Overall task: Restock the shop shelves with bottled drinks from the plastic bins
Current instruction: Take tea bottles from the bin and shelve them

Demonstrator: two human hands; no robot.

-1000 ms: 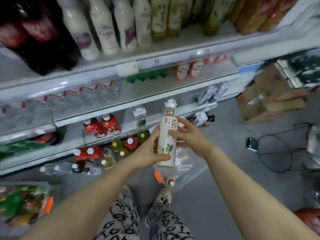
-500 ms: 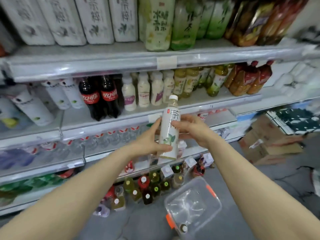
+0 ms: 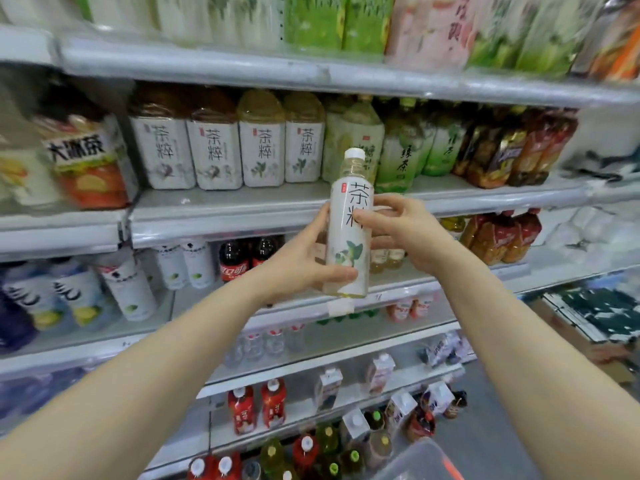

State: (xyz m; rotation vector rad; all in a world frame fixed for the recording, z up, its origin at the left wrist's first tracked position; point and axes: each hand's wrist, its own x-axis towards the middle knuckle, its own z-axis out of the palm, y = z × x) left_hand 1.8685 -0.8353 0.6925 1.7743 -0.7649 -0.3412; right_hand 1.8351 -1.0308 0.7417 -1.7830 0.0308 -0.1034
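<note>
The left hand [image 3: 304,268] curls round the lower body of the tea bottle [image 3: 349,230], thumb across its front; the right hand [image 3: 405,233] pinches its label at mid height, upright in the air before the front edge of the shelf [image 3: 225,209] carrying matching larger bottles [image 3: 263,150]. Full, it is probably fairly heavy and stiff-walled with a slick sleeve, so it is best gripped low on the body.

Both bare arms reach up and forward. The left hand [image 3: 300,269] wraps around the low part of the bottle [image 3: 350,202]. The right hand [image 3: 406,233] holds it higher, thumb in front, fingers behind.
</note>
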